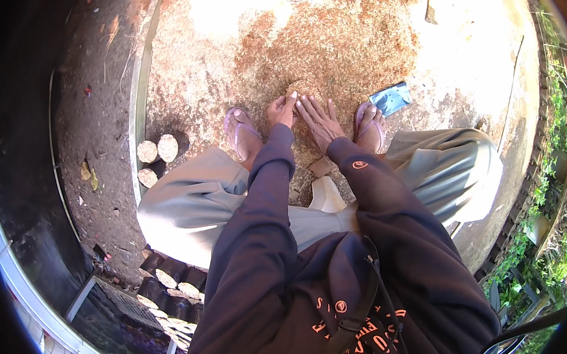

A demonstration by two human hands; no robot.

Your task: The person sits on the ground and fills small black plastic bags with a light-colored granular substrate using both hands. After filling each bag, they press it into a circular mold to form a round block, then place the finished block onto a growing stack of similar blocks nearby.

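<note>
My left hand [282, 112] is low over a layer of tan flakes [280, 50], likely husks or wood shavings. Its fingers are partly bent, and whether they grip anything is hidden. Beside it, my right hand [321, 121] is palm down with fingers spread, its fingertips close to the left thumb. Just beyond both sets of fingertips is a rounded patch of the same flakes [302, 86]; I cannot tell whether it is a mound or the top of a filled bag.
Dark bags with flake-filled tops [167, 148] stand at the left, and several more [165, 279] lie lower left. A glossy blue flat object [389, 98] lies by my right foot. A small block [321, 167] and a pale angular object [327, 194] are between my legs. A raised edging [137, 93] bounds the left.
</note>
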